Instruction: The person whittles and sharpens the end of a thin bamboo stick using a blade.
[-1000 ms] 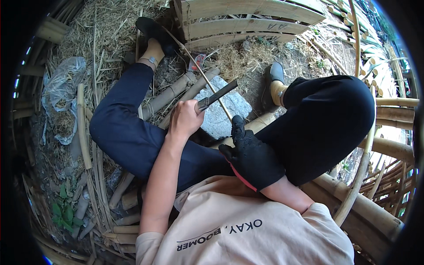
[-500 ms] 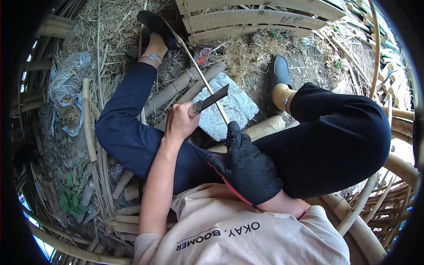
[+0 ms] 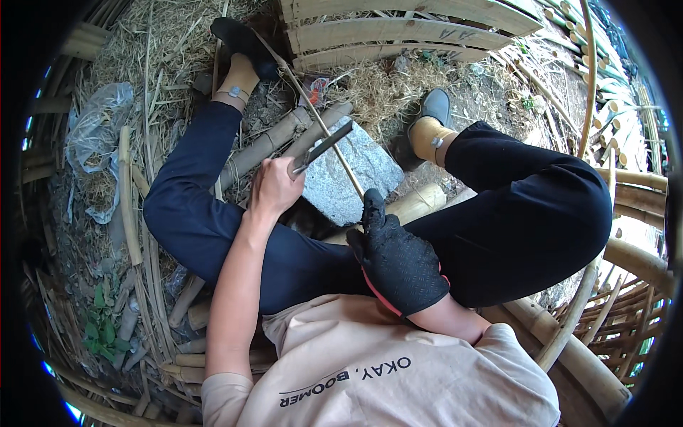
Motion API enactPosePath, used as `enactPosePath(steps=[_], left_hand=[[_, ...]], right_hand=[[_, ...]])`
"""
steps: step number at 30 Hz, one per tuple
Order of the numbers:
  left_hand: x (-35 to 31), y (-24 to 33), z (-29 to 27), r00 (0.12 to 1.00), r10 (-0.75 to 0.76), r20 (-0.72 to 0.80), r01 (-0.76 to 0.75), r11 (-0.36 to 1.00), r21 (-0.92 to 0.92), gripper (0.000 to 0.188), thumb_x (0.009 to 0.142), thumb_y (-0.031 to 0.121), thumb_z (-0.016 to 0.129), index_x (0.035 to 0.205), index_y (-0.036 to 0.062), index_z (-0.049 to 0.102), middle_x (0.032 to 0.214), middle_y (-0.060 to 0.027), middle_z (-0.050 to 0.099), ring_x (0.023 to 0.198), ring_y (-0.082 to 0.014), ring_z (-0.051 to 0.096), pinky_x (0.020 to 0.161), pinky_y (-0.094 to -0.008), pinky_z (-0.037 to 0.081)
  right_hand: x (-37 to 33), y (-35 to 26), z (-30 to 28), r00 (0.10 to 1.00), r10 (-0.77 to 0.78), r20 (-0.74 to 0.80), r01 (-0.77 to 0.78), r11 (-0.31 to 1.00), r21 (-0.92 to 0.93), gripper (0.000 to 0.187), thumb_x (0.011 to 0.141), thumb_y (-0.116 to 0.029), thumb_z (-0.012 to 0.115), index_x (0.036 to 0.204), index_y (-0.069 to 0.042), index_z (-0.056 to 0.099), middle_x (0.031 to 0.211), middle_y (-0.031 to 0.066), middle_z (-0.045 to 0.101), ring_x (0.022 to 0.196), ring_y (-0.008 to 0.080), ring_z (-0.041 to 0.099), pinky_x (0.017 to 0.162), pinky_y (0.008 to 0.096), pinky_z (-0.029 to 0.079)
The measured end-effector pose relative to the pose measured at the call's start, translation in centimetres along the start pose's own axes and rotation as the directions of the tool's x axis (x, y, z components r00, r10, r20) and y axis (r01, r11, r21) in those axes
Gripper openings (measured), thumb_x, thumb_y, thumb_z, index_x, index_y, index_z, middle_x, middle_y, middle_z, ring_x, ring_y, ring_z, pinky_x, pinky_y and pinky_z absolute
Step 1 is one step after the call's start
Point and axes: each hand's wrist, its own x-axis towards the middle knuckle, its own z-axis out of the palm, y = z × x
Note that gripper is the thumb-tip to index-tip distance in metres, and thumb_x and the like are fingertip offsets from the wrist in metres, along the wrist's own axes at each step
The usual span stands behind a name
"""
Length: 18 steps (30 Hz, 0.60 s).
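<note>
My bare left hand point(image 3: 273, 188) is closed around the handle of a knife point(image 3: 326, 148) with a straight dark blade. The blade points up and right and crosses a long, thin bamboo strip point(image 3: 346, 168); whether it touches the strip cannot be told. My right hand point(image 3: 400, 260), in a black glove with red trim, grips the strip's near end, thumb lying along it. From there the strip runs up and left to my left shoe point(image 3: 245, 47). Below the strip, between my legs, sits a pale grey stone block point(image 3: 329, 191).
Bamboo poles point(image 3: 265, 146) lie around the stone. A wooden slatted crate point(image 3: 398, 32) stands beyond my feet, over straw. A clear plastic bag point(image 3: 99, 132) lies at left, cut bamboo point(image 3: 608, 117) at far right, and a woven bamboo fence point(image 3: 637, 327) at lower right.
The whole view has shifted slightly, so most things appear a little farther left. The knife has turned, its blade looking narrower. Both hands keep their holds.
</note>
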Motion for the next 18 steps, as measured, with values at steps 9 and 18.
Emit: enactPosePath(steps=[9,18], left_hand=[[1.5,1.1,0.4,0.988,-0.143,0.058,0.137,0.987,0.088,0.021,0.085,0.016,0.061,0.078,-0.0033,0.065,0.075,-0.0282,0.064,0.079,-0.0499,0.065,0.069,-0.0538,0.052],[0.2,2.1,1.2,0.989,0.067,0.130,-0.060,0.997,-0.057,0.022,0.085,0.010,0.065,0.073,-0.0052,0.055,0.062,-0.0238,0.052,0.057,-0.0435,0.054,0.056,-0.0441,0.043]], right_hand=[[0.7,2.6,-0.2,1.000,-0.002,0.031,-0.002,0.993,0.115,0.044,0.101,-0.015,0.048,0.141,0.004,0.047,0.094,0.0267,0.070,0.079,0.0440,0.071,0.070,0.0545,0.055],[0.3,3.1,-0.3,0.997,0.036,0.074,-0.045,0.990,0.136,0.049,0.102,-0.021,0.051,0.146,-0.001,0.044,0.092,0.0267,0.071,0.078,0.0435,0.071,0.068,0.0544,0.055]])
